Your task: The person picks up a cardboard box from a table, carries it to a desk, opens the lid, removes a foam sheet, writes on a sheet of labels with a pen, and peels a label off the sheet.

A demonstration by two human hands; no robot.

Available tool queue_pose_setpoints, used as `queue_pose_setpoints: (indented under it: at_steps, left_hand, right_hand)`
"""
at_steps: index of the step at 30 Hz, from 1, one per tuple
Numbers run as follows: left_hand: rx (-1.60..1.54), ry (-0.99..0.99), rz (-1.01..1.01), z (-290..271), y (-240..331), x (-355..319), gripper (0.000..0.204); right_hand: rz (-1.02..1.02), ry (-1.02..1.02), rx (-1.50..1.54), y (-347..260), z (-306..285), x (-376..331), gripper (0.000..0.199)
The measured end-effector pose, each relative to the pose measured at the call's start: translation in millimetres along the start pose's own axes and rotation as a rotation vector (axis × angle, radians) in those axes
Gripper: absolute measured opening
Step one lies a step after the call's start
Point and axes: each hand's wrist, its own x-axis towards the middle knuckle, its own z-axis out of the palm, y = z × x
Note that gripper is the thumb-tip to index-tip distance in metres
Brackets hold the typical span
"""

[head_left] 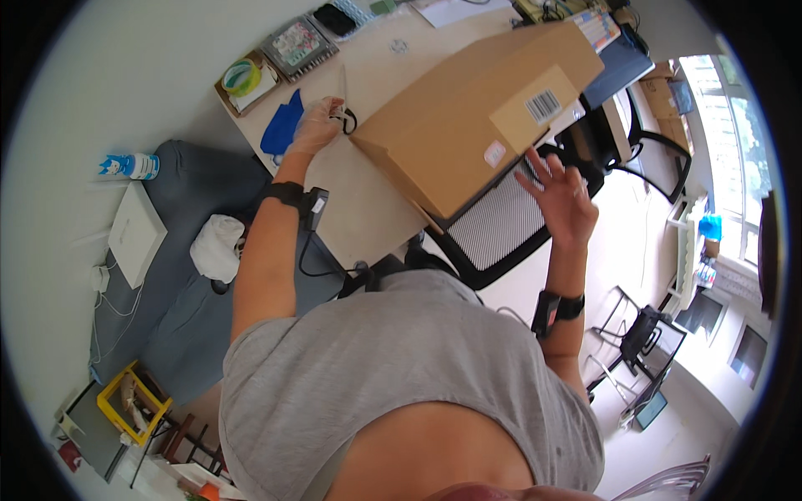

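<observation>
What appear to be black-handled metal scissors [350, 123] are gripped by the curled left hand [316, 127]; the empty right hand [565, 200] is spread near a rectangular brown cardboard box [468, 117].

Black-looped tool [355, 122] partly hidden by left fingers [332, 105], far side of cardboard box [468, 117] unseen

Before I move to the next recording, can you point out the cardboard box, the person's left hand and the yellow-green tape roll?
Cardboard box [468, 121], head view: on its brown side.
Left hand [317, 127], head view: middle of the hand.
Yellow-green tape roll [244, 89], head view: lower part of its ring.
</observation>
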Motion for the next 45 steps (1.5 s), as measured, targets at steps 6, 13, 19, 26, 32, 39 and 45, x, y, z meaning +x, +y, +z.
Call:
queue_pose_setpoints:
  at_steps: [6, 13, 19, 26, 32, 39, 45]
  left_hand:
    - [0.016, -0.07, 0.257, 26.1, -7.7, -48.9, 0.07]
    - [-0.536, -0.304, -0.754, 78.6, 55.2, -73.5, 0.059]
    - [-0.613, 0.037, -0.449, 107.3, 74.6, -78.2, 0.012]
    - [-0.08, 0.121, -0.168, 113.4, -2.8, -83.4, 0.012]
    - [0.182, 0.172, -0.248, 56.8, -39.9, -122.0, 0.016]
    - [0.334, 0.195, -0.437, -5.1, -88.2, -187.7, 0.021]
    - [0.22, -0.068, -0.566, -29.1, -117.8, -227.9, 0.031]
  right_hand:
    - [-0.075, 0.082, 0.115, 1.3, -16.8, 2.8, 0.013]
    - [-0.048, 0.028, 0.146, -4.0, -27.9, -2.2, 0.017]
    - [-0.026, -0.004, 0.173, -4.3, -28.5, -6.1, 0.016]
    - [0.0, -0.028, 0.176, -8.8, -35.0, -4.6, 0.015]
    - [0.07, -0.157, 0.113, -3.0, -18.0, -1.3, 0.013]
    - [0.094, -0.535, -0.216, 5.1, 34.4, 17.1, 0.014]
    - [0.073, -0.626, -0.291, 19.7, 79.0, 57.3, 0.013]
